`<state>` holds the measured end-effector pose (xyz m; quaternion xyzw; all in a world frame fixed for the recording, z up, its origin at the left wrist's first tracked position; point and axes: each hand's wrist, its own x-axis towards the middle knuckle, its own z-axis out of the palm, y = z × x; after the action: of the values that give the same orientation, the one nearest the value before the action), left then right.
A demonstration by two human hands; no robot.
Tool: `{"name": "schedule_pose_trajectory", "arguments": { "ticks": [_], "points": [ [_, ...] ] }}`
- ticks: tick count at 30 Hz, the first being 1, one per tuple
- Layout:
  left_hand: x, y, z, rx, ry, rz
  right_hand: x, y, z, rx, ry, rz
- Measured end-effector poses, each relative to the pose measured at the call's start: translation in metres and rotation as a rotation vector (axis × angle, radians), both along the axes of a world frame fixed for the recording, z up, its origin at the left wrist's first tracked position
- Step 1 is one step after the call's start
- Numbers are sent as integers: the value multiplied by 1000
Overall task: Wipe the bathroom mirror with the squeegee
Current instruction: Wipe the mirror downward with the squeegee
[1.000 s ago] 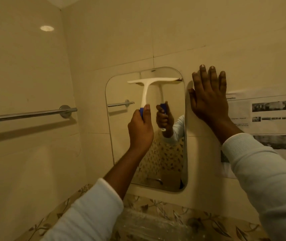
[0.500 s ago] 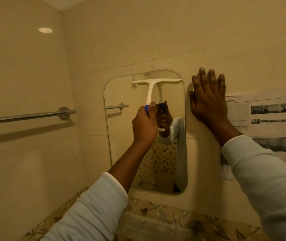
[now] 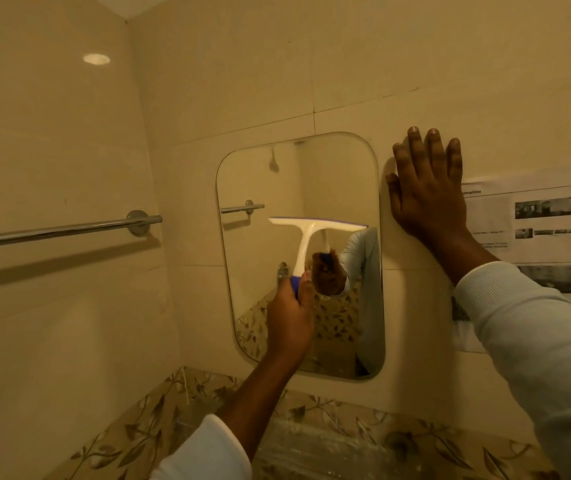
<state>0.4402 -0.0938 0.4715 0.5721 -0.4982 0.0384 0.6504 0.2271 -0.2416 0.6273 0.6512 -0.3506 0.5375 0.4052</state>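
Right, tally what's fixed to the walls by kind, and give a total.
Mirror: 1
Towel rail: 1
Printed paper notice: 1
Total: 3

My left hand (image 3: pixel 289 311) is raised on a bare forearm, its fingers (image 3: pixel 306 284) curled tight around the squeegee (image 3: pixel 312 233) handle, thumb side up. My right hand (image 3: pixel 428 192) lies flat and spread, palm pressed to the wall just right of the mirror (image 3: pixel 263 181), arm extended, sleeve at the wrist.
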Motion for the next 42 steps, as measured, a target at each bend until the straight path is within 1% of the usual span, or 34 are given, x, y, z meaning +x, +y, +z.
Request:
{"name": "schedule_pose_trajectory", "arguments": {
  "ticks": [7,11,18,22,28,32,34,37,39,42],
  "points": [
    [-4,18,-69,71,60,-38,-1,2,1,9,-1,20],
    [-6,26,-106,161,45,2,-1,3,0,14,-2,16],
    [-14,40,-154,323,38,-10,0,1,0,24,-3,6],
    [-17,43,-175,450,78,13,0,2,1,35,-4,8],
    [-16,46,-196,549,96,77,0,1,1,36,-2,7],
    [-16,51,-211,679,110,125,0,2,1,39,-1,8],
    [-12,55,-219,711,121,130,0,3,1,40,1,11],
    [-4,61,-228,697,159,123,-1,5,1,37,1,9],
    [5,62,-223,602,181,136,-1,6,1,34,3,12],
    [15,61,-180,404,182,105,-1,6,1,33,8,15]
  ]
}}
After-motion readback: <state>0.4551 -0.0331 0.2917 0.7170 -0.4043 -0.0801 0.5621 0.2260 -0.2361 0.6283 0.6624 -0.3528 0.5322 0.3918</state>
